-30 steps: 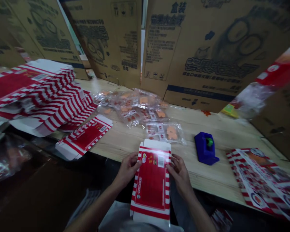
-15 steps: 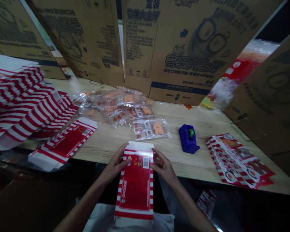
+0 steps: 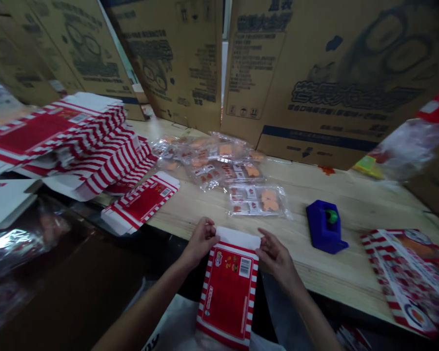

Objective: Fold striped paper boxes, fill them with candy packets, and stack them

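A flat red-and-white striped carton (image 3: pixel 227 292) lies over my lap at the table's front edge, its white end flap (image 3: pixel 238 237) pointing away from me. My left hand (image 3: pixel 201 243) pinches the carton's upper left corner, thumb on the edge by the flap. At the upper right corner, my right hand (image 3: pixel 278 256) holds the side with its thumb, the index finger stretched along the flap's end. Just beyond the carton are clear sachets (image 3: pixel 258 201) with orange pieces inside. Another folded carton (image 3: pixel 146 200) rests to the left.
Striped cartons (image 3: pixel 95 146) are heaped at the left. A blue tape dispenser (image 3: pixel 324 228) stands right of the sachets, and printed striped sheets (image 3: pixel 406 278) lie farther right. Large brown cardboard boxes (image 3: pixel 263 73) line the back of the wooden table (image 3: pixel 296 183).
The view has swung left, so things sit farther right. My hands have shifted up to the carton's flap end; the left thumb has left the printed face and the left fingers are more curled.
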Motion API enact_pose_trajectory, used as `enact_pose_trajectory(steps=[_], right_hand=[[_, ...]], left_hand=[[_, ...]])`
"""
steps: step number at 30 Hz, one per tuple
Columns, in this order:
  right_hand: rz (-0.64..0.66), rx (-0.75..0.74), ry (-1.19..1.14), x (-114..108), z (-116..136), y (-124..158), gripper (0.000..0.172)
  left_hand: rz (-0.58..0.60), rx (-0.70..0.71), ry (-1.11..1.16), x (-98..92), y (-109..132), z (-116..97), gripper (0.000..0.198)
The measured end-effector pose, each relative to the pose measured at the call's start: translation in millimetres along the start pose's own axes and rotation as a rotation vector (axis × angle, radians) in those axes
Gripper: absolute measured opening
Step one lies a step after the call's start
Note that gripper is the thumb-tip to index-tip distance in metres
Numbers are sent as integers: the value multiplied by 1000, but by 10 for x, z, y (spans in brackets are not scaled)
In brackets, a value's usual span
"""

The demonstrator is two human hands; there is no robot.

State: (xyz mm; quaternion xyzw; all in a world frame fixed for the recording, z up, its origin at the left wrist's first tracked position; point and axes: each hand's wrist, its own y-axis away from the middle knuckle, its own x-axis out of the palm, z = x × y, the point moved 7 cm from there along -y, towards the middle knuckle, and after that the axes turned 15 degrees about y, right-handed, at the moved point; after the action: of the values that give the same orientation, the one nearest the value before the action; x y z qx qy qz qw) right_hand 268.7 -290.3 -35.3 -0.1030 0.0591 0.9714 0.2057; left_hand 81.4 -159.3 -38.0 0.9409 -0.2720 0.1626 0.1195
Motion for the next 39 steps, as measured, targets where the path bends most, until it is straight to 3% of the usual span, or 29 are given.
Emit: enact_pose_trajectory(steps=[2,5,11,14,18,24,26,29,34,39], right_hand=[[76,-11,77,29,35,-4,32],[99,-41,136,36,49,22,29],[71,-5,188,85,2,90,31],[17,-68,296,91,79,69,25],[-15,-161,418,50,244,-61,30],[237,-356,715,183,602,-230,15],[273,-404,777,218,673,-234,20],[317,-375,673,215,669,-217,26],[392,-183,407,210,515,-100,40],[299,-190,495,251,532,38,23]], left_hand=[[99,-27,-32,13,-4,-13,24],[195,-51,-95,-8,20,-19,19],[226,23,-252,4,98,-88,28],[230,-3,-308,65,101,-154,35],[244,-107,-290,140,35,-216,48],[288,-88,-375,218,-106,-244,55],[289,-89,-389,200,-131,-231,55],[296,-113,-376,152,-119,-232,54],[344,-198,-268,77,-10,-244,38],[373,-133,-331,8,62,-261,28]])
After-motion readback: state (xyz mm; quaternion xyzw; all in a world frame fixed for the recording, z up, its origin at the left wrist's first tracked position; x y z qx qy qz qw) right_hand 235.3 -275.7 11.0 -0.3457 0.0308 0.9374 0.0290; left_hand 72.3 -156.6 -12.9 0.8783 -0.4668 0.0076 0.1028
